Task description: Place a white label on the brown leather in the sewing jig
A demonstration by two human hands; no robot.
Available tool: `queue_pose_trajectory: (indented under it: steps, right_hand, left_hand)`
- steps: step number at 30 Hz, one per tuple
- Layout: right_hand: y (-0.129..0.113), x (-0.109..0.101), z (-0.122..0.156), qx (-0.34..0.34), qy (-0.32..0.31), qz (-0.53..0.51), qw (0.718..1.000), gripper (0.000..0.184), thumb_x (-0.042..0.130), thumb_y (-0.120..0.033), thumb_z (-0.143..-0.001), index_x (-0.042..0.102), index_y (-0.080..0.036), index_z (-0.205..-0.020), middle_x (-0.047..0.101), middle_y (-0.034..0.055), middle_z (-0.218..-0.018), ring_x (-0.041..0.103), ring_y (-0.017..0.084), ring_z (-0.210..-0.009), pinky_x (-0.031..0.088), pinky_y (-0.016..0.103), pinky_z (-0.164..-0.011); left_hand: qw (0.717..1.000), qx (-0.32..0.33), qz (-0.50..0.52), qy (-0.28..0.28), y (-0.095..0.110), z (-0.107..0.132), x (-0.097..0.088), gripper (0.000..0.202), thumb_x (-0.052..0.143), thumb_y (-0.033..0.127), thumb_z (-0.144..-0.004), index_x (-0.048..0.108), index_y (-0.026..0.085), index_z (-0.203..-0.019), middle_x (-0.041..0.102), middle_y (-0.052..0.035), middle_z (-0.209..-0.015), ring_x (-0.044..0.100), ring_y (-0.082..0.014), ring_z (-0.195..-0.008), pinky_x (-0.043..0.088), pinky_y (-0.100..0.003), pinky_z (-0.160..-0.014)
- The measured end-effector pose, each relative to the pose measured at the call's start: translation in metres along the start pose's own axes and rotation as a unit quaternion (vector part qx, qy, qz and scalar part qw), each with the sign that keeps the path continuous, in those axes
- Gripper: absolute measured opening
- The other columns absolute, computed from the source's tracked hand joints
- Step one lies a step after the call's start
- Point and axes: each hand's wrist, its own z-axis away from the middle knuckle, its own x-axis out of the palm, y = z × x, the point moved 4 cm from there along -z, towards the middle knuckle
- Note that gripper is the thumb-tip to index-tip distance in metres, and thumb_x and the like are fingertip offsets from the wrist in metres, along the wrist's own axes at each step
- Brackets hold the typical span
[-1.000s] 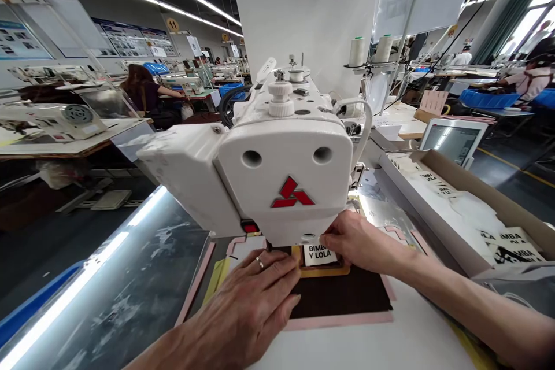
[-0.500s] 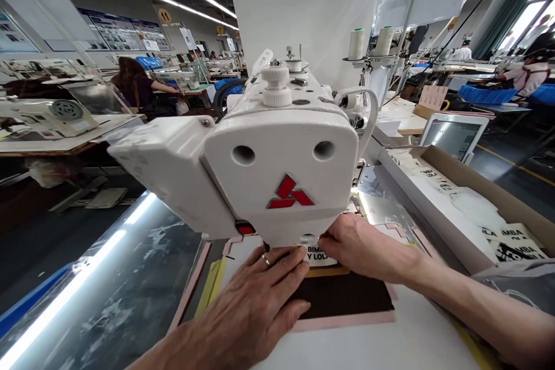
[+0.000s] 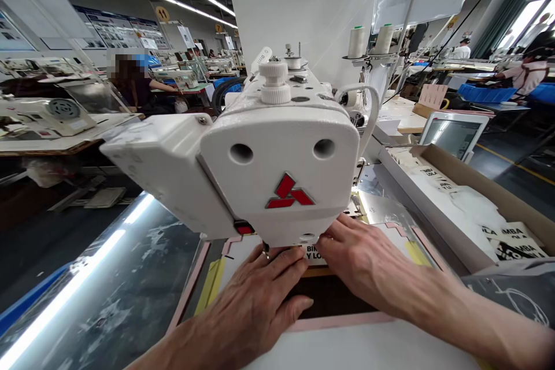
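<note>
Under the head of a white sewing machine [image 3: 277, 156] with a red three-part emblem, a white label [image 3: 313, 261] with black lettering lies on a dark piece [image 3: 325, 296] in a pink-edged template [image 3: 333, 321]. My left hand [image 3: 264, 289], wearing a ring, lies flat with its fingers stretched and tips at the label's left edge. From the right, my right hand [image 3: 359, 254] reaches over the label, covering part of its lettering. Its fingers lie forward and down beside the machine head, their tips partly hidden. The needle area is hidden behind the head.
At right stands a long open box [image 3: 515, 199] of printed labels, with a tablet [image 3: 454, 137] behind it. Thread cones [image 3: 357, 42] stand on a rack at the back. A person [image 3: 134, 89] sits at another machine on the left.
My right hand has moved left and flattened over the label, covering more of its lettering and of the dark piece. My left hand stays almost in place.
</note>
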Motion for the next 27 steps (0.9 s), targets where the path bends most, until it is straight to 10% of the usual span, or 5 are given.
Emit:
queue_pose_trajectory:
  steps: [27]
  right_hand:
    - [0.002, -0.001, -0.002, -0.156, -0.028, -0.002, 0.987, 0.032, 0.047, -0.017, -0.112, 0.069, -0.021, -0.135, 0.073, 0.0109, -0.131, 0.062, 0.023, -0.116, 0.051, 0.04, -0.104]
  left_hand:
    - [0.998, 0.051, 0.001, 0.02, -0.006, -0.002, -0.014, 0.034, 0.048, 0.026, -0.112, 0.064, 0.017, -0.141, 0.067, -0.0062, -0.146, 0.066, -0.0243, -0.132, 0.051, -0.041, -0.114]
